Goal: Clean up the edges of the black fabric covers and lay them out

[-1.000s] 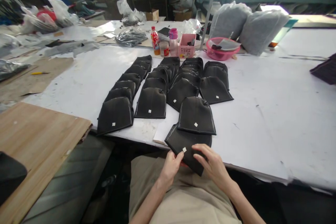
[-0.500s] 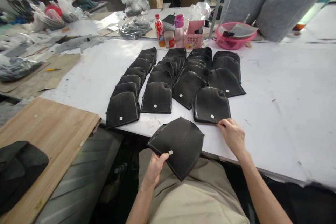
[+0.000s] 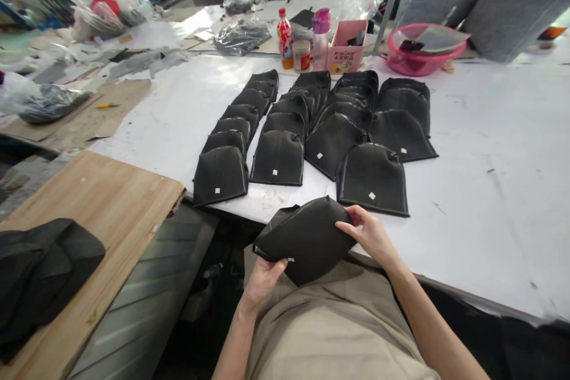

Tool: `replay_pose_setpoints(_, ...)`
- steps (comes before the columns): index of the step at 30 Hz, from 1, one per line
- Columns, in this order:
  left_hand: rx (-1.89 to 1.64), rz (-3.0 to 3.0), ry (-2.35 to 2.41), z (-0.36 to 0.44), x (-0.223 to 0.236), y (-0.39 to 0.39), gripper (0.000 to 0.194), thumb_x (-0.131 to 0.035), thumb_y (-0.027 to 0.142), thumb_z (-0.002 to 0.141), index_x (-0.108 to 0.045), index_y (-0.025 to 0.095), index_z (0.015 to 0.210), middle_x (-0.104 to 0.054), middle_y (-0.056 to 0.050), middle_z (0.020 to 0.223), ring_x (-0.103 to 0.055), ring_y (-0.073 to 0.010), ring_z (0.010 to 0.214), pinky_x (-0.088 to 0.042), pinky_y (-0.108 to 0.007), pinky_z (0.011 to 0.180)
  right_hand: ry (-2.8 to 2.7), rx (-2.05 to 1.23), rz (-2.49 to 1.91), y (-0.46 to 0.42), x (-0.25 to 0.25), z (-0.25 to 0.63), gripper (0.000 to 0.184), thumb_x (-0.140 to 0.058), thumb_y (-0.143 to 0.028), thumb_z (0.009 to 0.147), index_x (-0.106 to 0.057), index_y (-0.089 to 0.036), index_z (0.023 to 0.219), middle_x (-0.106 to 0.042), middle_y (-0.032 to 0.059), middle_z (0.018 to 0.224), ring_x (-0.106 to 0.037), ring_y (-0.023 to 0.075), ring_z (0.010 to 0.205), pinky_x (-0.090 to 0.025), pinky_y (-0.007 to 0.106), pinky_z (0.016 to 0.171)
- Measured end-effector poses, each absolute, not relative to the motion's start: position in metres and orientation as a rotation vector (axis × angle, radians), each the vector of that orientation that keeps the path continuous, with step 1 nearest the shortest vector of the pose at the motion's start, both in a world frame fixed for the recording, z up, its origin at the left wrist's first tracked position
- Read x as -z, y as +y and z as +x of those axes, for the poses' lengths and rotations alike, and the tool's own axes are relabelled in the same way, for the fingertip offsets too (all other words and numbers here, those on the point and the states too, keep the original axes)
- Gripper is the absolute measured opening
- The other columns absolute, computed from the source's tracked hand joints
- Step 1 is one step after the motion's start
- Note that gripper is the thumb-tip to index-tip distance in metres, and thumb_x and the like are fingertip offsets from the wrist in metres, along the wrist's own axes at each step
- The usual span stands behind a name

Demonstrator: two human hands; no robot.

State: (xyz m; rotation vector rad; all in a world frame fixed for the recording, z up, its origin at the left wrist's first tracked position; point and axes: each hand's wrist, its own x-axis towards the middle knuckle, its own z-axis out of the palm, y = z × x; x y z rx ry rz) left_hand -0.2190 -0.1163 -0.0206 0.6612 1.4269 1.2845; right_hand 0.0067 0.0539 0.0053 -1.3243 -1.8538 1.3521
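Note:
My left hand grips the lower left edge of a black pouch-like fabric piece, thumb on top beside a small white sticker. The piece is above my lap at the table's front edge. On its upper right edge, my right hand pinches the fabric between thumb and fingers. Just beyond lies a matching black piece with a white sticker. Several more overlap in rows on the white table, among them a left front piece and a second-row front piece.
Behind the rows stand a red-labelled bottle, a jar, a pink-lidded bottle, a pink box and a pink basket. At left, a wooden board carries dark fabric. A yellow cutter lies on cardboard.
My right hand has let go of the front right piece on the table and moved left onto the held piece. That held piece is now tilted and bent more. The view has shifted slightly.

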Motion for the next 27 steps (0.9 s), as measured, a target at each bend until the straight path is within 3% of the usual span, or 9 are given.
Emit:
replay_pose_setpoints(3,-1.295,0.643,1.423,-0.222,0.022,-0.118,0.040,-0.070,0.029,0.084,-0.070,0.016,0.121,-0.068,-0.011,0.128,-0.061,-0.0292,0.123,-0.041,-0.047,0.113,-1.870,-1.543,-1.249,0.057,-0.021,0.004,0.029,-0.075,-0.042,0.076,-0.057,-0.019,0.071,-0.058,-0.0020,0.067,-0.052,0.0152,0.065,-0.041,0.026,0.059)
replay_pose_setpoints(8,-1.253,0.684,1.386,-0.225,0.024,-0.120,0.041,-0.070,0.030,0.084,-0.069,0.014,0.122,-0.068,-0.013,0.128,-0.062,-0.0299,0.122,-0.042,-0.047,0.112,-1.880,-1.823,-1.134,0.051,-0.044,-0.001,0.028,-0.074,-0.041,0.077,-0.058,-0.018,0.073,-0.052,-0.0037,0.066,-0.047,0.0127,0.062,-0.037,0.024,0.055)
replay_pose_setpoints(12,-1.345,0.753,1.691,-0.234,0.013,-0.118,0.052,-0.073,0.029,0.081,-0.060,0.015,0.129,-0.067,-0.015,0.126,-0.065,-0.0286,0.115,-0.049,-0.047,0.104,-1.996,-1.725,-1.094,0.042,-0.060,-0.005,0.026,-0.072,-0.039,0.079,-0.058,-0.018,0.071,-0.049,-0.0043,0.063,-0.045,0.0118,0.059,-0.035,0.023,0.053)
replay_pose_setpoints(16,-1.385,1.305,2.038,-0.241,-0.017,-0.107,0.066,-0.077,0.028,0.076,-0.052,0.021,0.137,-0.056,-0.014,0.139,-0.053,-0.0291,0.130,-0.040,-0.049,0.112,-2.263,-1.543,-0.981,0.034,-0.076,-0.006,0.018,-0.070,-0.029,0.082,-0.061,-0.018,0.071,-0.050,-0.0043,0.062,-0.046,0.0111,0.059,-0.035,0.022,0.054)
replay_pose_setpoints(18,-1.245,1.589,1.866,-0.240,-0.032,-0.098,0.055,-0.078,0.032,0.076,-0.060,0.022,0.128,-0.064,-0.011,0.130,-0.057,-0.0289,0.124,-0.043,-0.046,0.109,-2.360,-1.497,-0.898,0.032,-0.083,-0.005,0.014,-0.069,-0.027,0.083,-0.064,-0.018,0.073,-0.052,-0.0040,0.062,-0.048,0.0109,0.058,-0.036,0.022,0.055)
replay_pose_setpoints(21,-0.968,1.610,1.612,-0.238,-0.045,-0.089,0.033,-0.072,0.036,0.083,-0.069,0.022,0.113,-0.074,-0.005,0.105,-0.069,-0.0227,0.098,-0.052,-0.033,0.090,-2.384,-1.394,-0.903,0.035,-0.093,0.007,0.015,-0.068,-0.030,0.084,-0.066,-0.018,0.075,-0.055,-0.0031,0.062,-0.050,0.0112,0.056,-0.037,0.022,0.053)
replay_pose_setpoints(24,-0.712,1.469,1.593,-0.248,-0.045,-0.090,0.026,-0.072,0.036,0.083,-0.071,0.020,0.104,-0.074,-0.001,0.092,-0.068,-0.0190,0.081,-0.051,-0.027,0.075,-2.310,-1.259,-1.029,0.041,-0.098,0.029,0.018,-0.072,-0.036,0.081,-0.067,-0.019,0.077,-0.058,-0.0019,0.063,-0.052,0.0125,0.055,-0.041,0.022,0.051)
replay_pose_setpoints(27,-0.563,1.505,1.673,-0.265,-0.043,-0.100,0.018,-0.073,0.036,0.080,-0.072,0.018,0.080,-0.070,-0.001,0.077,-0.064,-0.0190,0.076,-0.048,-0.028,0.075,-2.210,-1.201,-1.164,0.047,-0.095,0.051,0.022,-0.074,-0.040,0.078,-0.066,-0.020,0.075,-0.058,-0.0012,0.061,-0.053,0.0143,0.055,-0.044,0.023,0.051)
